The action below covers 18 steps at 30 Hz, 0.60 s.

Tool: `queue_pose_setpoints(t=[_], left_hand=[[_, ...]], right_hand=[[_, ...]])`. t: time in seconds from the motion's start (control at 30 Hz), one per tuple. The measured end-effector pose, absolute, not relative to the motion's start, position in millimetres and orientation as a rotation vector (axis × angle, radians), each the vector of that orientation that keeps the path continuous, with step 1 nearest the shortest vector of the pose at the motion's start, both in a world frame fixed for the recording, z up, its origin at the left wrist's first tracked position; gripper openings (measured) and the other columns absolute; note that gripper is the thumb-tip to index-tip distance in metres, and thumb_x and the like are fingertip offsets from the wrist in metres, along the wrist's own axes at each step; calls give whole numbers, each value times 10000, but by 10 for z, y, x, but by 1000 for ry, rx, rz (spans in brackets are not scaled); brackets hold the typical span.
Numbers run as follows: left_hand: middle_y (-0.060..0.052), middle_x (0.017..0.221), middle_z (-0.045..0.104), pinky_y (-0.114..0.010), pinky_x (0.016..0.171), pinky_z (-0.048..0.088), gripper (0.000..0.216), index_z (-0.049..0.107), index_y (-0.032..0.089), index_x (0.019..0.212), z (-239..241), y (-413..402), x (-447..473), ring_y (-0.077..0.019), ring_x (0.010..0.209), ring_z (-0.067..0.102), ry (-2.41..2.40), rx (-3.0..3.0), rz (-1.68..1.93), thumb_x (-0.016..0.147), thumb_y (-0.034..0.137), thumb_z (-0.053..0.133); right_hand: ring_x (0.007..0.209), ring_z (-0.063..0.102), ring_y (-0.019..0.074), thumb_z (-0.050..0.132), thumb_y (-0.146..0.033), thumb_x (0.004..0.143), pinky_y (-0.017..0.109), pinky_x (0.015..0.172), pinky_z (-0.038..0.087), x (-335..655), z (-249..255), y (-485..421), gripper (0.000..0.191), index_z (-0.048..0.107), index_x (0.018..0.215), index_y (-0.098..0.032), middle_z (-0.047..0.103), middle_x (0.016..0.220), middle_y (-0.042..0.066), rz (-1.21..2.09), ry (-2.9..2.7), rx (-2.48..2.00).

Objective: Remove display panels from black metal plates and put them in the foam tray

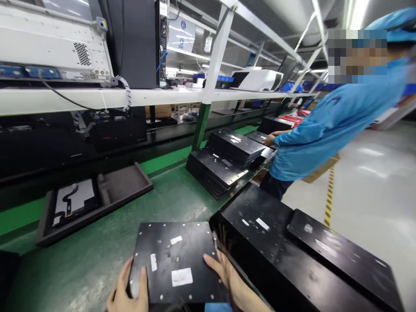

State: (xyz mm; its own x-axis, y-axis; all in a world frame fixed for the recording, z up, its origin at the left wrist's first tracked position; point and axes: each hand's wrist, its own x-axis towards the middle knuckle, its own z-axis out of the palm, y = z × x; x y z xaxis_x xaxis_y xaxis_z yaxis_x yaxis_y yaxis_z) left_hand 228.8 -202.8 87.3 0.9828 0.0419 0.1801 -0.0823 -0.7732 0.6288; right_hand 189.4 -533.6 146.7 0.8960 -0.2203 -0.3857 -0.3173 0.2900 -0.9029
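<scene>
Fingers (pixel 143 284) of the left hand (pixel 126 294) and right hand (pixel 224 271) grip opposite sides of a flat, squarish black box (pixel 182 256) at the near part of a smooth, scuffed green table (pixel 175 199). Its satin face bears three white labels (pixel 182 277) and silvery dots (pixel 190 297) along the rim. Larger black cases (pixel 248 208) sit to the right; leftward, a grey, foam-like tray (pixel 122 186) holds a thin panel (pixel 82 195); beyond, slim dark slabs (pixel 217 167) lie stacked.
</scene>
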Motion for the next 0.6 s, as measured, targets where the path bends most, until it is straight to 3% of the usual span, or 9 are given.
queue_pose_setpoints(t=[0.1, 0.2, 0.27, 0.33, 0.43, 0.53, 0.6], left_hand=[[-102, 1599, 633, -656, 1261, 487, 728, 250, 412, 1710, 1247, -2698, 2417, -383, 1515, 568, 16, 2084, 185, 1054, 547, 534], [-148, 1719, 482, -626, 1329, 379, 594, 399, 285, 1636, 1731, -3397, 2686, -350, 1611, 444, -222, 1791, 152, 1101, 533, 468], [-168, 1693, 512, -577, 1324, 394, 614, 269, 275, 1694, 2011, -3771, 2943, -289, 1589, 482, -367, 1553, 41, 1136, 490, 408], [-195, 1717, 466, -535, 1277, 462, 625, 236, 258, 1700, 2197, -4028, 3169, -272, 1564, 514, -441, 1410, -35, 1143, 485, 407], [-190, 1736, 428, -505, 1243, 496, 607, 360, 251, 1663, 2243, -4192, 3285, -281, 1563, 508, -517, 1402, -105, 1127, 513, 471], [-164, 1680, 503, -502, 1224, 512, 556, 507, 269, 1586, 2030, -4152, 3159, -290, 1500, 573, -514, 1499, -179, 1115, 563, 478], [-157, 1627, 560, -494, 1203, 534, 550, 561, 281, 1541, 1837, -4053, 3032, -292, 1434, 632, -454, 1553, -213, 1099, 600, 491]], right_hand=[[1122, 799, 357, 952, -612, 733, 491, 1023, 644, 1672, 1723, -5695, 689, 776, 1273, -221, 833, 1163, 105, -86, 671, -1196], [1079, 817, 337, 958, -513, 761, 448, 933, 700, 1518, 1997, -6077, 635, 762, 1289, -218, 837, 1174, 107, -298, 817, -1134], [1064, 821, 341, 933, -485, 777, 449, 884, 725, 1494, 2154, -6313, 601, 760, 1288, -220, 840, 1163, 105, -437, 868, -1071], [1057, 821, 346, 895, -475, 802, 456, 855, 737, 1538, 2262, -6520, 538, 765, 1258, -222, 840, 1153, 106, -556, 884, -1027], [1003, 828, 320, 857, -458, 841, 433, 815, 740, 1726, 2324, -6786, 437, 768, 1199, -223, 843, 1109, 88, -679, 862, -991], [852, 819, 259, 866, -394, 839, 370, 740, 724, 2051, 2302, -7003, 413, 755, 1196, -218, 835, 1008, 48, -737, 844, -942], [677, 760, 202, 865, -367, 835, 297, 607, 678, 2313, 2279, -7111, 379, 740, 1153, -201, 802, 884, 24, -759, 850, -938]])
